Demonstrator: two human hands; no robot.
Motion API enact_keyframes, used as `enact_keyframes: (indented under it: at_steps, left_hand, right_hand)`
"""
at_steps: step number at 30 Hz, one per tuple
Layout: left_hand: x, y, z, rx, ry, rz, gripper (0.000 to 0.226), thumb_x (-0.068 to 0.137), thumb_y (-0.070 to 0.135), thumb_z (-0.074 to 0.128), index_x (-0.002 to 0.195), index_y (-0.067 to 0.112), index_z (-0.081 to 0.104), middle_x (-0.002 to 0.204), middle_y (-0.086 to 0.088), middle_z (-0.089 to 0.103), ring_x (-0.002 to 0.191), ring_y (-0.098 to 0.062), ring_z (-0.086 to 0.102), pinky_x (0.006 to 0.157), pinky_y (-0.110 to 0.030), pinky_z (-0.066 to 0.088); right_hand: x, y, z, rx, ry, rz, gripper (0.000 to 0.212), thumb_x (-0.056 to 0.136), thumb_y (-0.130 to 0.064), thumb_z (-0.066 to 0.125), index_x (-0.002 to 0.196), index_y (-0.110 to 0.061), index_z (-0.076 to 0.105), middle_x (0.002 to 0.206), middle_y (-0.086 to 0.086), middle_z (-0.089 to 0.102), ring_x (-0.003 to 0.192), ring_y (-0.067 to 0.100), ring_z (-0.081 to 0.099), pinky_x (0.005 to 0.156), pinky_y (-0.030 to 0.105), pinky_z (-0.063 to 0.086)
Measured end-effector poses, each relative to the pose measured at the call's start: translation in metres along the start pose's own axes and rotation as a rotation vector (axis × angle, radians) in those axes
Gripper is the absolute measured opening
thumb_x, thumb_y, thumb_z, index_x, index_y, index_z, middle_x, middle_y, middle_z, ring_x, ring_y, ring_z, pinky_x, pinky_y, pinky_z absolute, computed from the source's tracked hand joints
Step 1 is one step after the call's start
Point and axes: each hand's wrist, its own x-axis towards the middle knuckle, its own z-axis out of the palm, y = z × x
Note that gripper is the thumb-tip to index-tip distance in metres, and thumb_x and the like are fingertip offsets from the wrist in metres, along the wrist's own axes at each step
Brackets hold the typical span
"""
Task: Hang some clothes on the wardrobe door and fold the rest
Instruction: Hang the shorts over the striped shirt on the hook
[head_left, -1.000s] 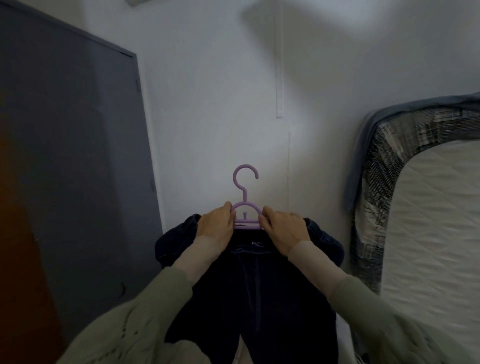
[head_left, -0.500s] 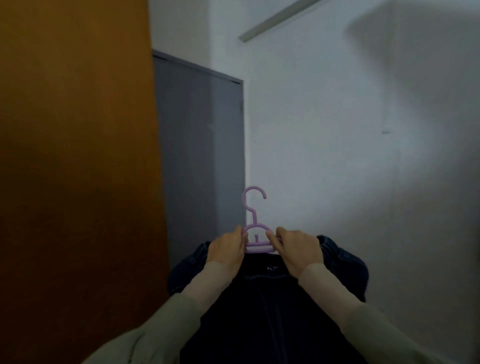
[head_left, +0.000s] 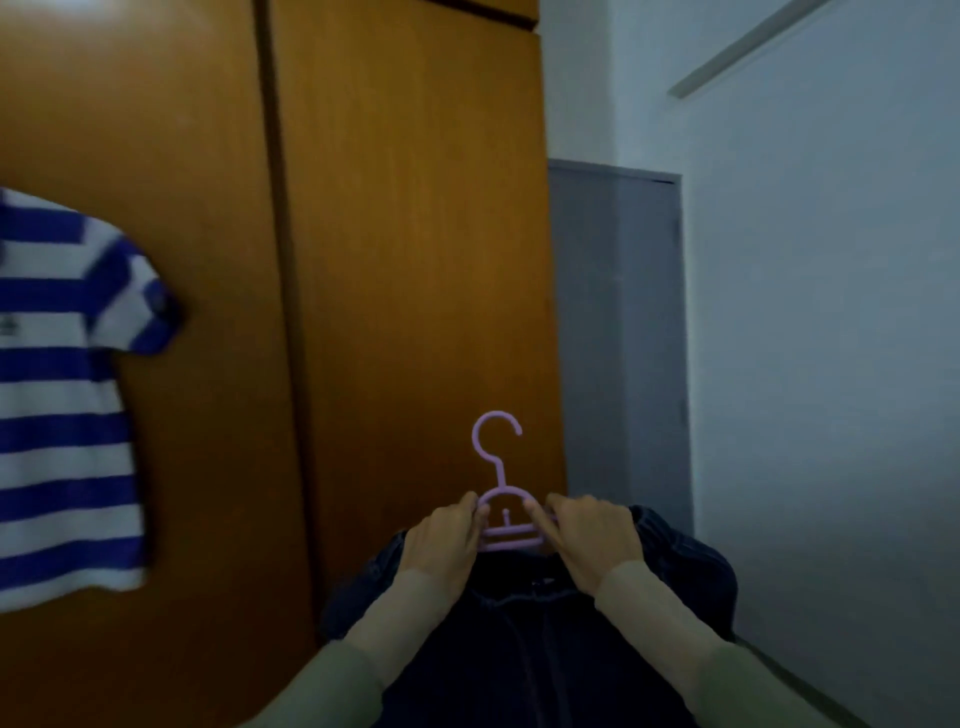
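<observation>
A dark denim garment (head_left: 524, 644) hangs on a small purple plastic hanger (head_left: 500, 467), held up in front of me at lower centre. My left hand (head_left: 447, 545) grips the hanger's left shoulder and my right hand (head_left: 592, 540) grips its right shoulder, fingers curled over the bar. The hook points up, free of anything. Just behind it stands the orange-brown wardrobe door (head_left: 415, 260). A blue-and-white striped polo shirt (head_left: 62, 395) hangs flat against the wardrobe at the far left.
A grey door (head_left: 618, 338) stands to the right of the wardrobe. A white wall (head_left: 831, 364) fills the right side. A dark vertical seam (head_left: 275, 312) splits the wardrobe into two door panels.
My view has swung left from the bed and white wall to the wardrobe, bringing the striped shirt into sight. Both hands keep the same hold on the hanger with the denim garment.
</observation>
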Motion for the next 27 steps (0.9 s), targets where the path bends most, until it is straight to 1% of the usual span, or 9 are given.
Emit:
enact_keyframes:
  at_steps: [4,9,12,15,17,20,23,25,27]
  left_hand:
    - [-0.023,-0.071,-0.048,0.042,0.026,-0.054,0.029,0.102,0.035,0.025,0.097,0.017,0.048,0.092,-0.003,0.063,0.081,-0.024,0.060,0.073,-0.039,0.045]
    - [-0.047,-0.143,-0.110,0.098,0.079,-0.101,0.028,0.102,0.036,0.028,0.094,0.017,0.048,0.089,-0.003,0.061,0.080,-0.023,0.059,0.073,-0.039,0.047]
    - [-0.059,-0.180,-0.144,0.116,0.080,-0.154,0.030,0.101,0.038,0.031,0.094,0.018,0.052,0.089,-0.004,0.062,0.081,-0.021,0.060,0.076,-0.041,0.050]
    - [-0.067,-0.214,-0.172,0.115,0.093,-0.224,0.031,0.101,0.038,0.032,0.093,0.019,0.054,0.088,-0.003,0.063,0.080,-0.019,0.060,0.078,-0.038,0.051]
    - [-0.069,-0.237,-0.188,0.185,0.125,-0.267,0.034,0.100,0.041,0.031,0.092,0.019,0.056,0.087,-0.001,0.062,0.079,-0.016,0.059,0.078,-0.035,0.051]
    - [-0.066,-0.270,-0.214,0.405,0.255,-0.314,0.038,0.100,0.045,0.027,0.092,0.021,0.056,0.088,0.003,0.059,0.080,-0.012,0.056,0.072,-0.027,0.046]
    - [-0.060,-0.300,-0.243,0.639,0.317,-0.352,0.034,0.101,0.040,0.030,0.111,0.022,0.056,0.104,-0.002,0.062,0.092,-0.019,0.059,0.079,-0.033,0.049]
    - [-0.054,-0.317,-0.267,0.818,0.284,-0.365,0.033,0.102,0.033,0.033,0.133,0.026,0.043,0.115,-0.004,0.057,0.101,-0.024,0.058,0.078,-0.034,0.048]
    - [-0.047,-0.334,-0.296,0.920,0.275,-0.353,0.040,0.102,0.030,0.032,0.142,0.028,0.030,0.118,-0.005,0.054,0.103,-0.026,0.056,0.075,-0.034,0.045]
  right_hand:
    - [0.028,-0.079,0.005,0.066,0.025,-0.064,0.044,0.099,-0.053,0.018,0.080,-0.021,0.043,0.062,-0.005,0.037,0.058,0.018,0.040,0.050,0.029,0.028]
    - [0.060,-0.170,0.004,0.141,0.051,-0.130,0.045,0.099,-0.052,0.019,0.070,-0.023,0.037,0.060,-0.005,0.035,0.049,0.012,0.032,0.046,0.026,0.022]
    - [0.081,-0.217,0.007,0.184,0.076,-0.156,0.048,0.098,-0.055,0.019,0.069,-0.022,0.039,0.060,-0.004,0.036,0.056,0.019,0.042,0.052,0.029,0.032]
    - [0.100,-0.261,0.003,0.214,0.079,-0.223,0.048,0.098,-0.054,0.020,0.062,-0.024,0.031,0.060,-0.004,0.036,0.064,0.020,0.047,0.059,0.030,0.038]
    - [0.115,-0.287,0.000,0.246,0.079,-0.285,0.048,0.098,-0.054,0.020,0.061,-0.025,0.030,0.060,-0.004,0.036,0.061,0.018,0.046,0.055,0.029,0.036]
    - [0.146,-0.326,-0.005,0.331,0.073,-0.370,0.049,0.098,-0.052,0.022,0.061,-0.023,0.035,0.059,-0.005,0.038,0.054,0.013,0.041,0.050,0.025,0.030]
    - [0.183,-0.364,-0.014,0.413,0.107,-0.388,0.055,0.098,-0.053,0.023,0.063,-0.017,0.046,0.065,0.001,0.048,0.064,0.022,0.050,0.058,0.030,0.037]
    - [0.208,-0.388,-0.022,0.440,0.140,-0.405,0.058,0.097,-0.055,0.024,0.071,-0.013,0.055,0.075,0.007,0.055,0.070,0.025,0.051,0.063,0.033,0.039]
    - [0.231,-0.409,-0.034,0.474,0.185,-0.441,0.056,0.097,-0.055,0.025,0.068,-0.013,0.050,0.077,0.008,0.053,0.071,0.025,0.048,0.062,0.033,0.036]
